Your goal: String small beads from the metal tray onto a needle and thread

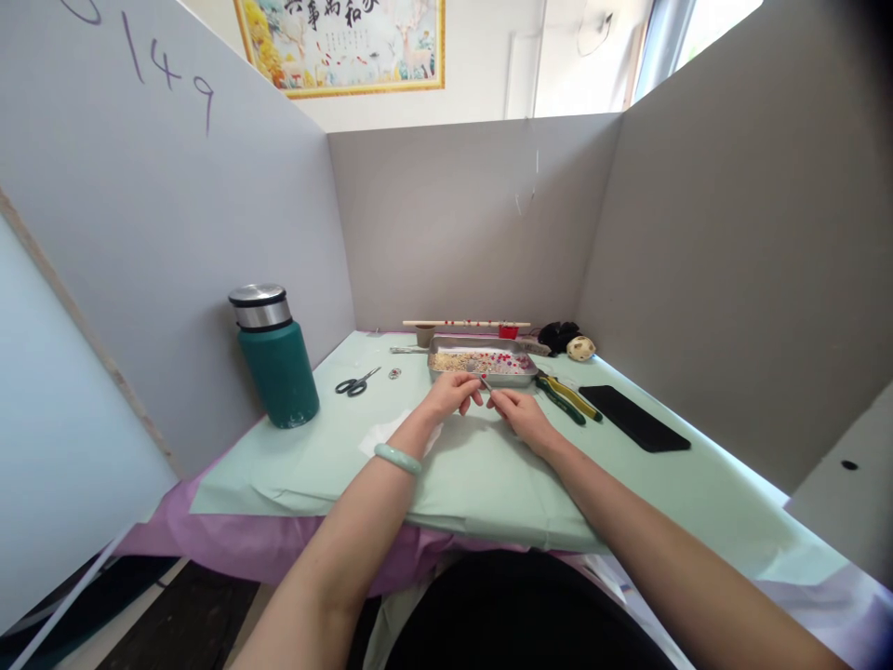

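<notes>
Both hands meet above the table just before a shallow metal tray of small beads. My right hand pinches a thin grey metal stick; its exact kind is too small to tell. At the stick's tip is a small red bead. My left hand, below a pale green bangle, has its thumb and forefinger closed beside that bead. Whatever those fingers hold is too small to make out. The tray contains pale beads at its left and red and purple ones at its right.
Scissors and a green bottle stand or lie at left. Pliers and a black phone-like slab lie at right. Behind the tray are a beaded stick, a brown cup and a red container. Grey partitions enclose the table.
</notes>
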Motion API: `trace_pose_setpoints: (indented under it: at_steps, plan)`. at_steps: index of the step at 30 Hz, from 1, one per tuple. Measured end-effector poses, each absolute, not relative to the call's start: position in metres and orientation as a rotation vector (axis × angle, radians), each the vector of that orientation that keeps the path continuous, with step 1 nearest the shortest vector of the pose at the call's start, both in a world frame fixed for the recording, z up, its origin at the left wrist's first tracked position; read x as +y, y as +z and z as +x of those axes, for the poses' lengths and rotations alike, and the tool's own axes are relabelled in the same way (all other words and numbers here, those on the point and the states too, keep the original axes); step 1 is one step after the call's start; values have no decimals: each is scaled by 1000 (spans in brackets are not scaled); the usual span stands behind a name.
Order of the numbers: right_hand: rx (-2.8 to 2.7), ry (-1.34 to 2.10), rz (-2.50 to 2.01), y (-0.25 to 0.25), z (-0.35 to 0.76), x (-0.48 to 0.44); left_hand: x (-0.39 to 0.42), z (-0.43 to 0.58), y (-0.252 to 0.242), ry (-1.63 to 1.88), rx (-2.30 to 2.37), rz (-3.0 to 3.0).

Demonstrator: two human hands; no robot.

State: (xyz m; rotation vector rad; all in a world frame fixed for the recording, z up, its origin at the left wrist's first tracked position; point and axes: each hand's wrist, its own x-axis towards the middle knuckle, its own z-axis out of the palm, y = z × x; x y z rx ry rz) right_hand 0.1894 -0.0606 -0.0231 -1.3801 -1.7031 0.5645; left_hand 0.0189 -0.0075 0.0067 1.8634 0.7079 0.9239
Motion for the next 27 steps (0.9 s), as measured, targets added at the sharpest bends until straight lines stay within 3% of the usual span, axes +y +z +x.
trace_pose_setpoints:
  at_steps: [27]
  plan:
    - [-1687, 530, -1377, -27, 194, -57, -6, 19, 5, 908, 745, 1739]
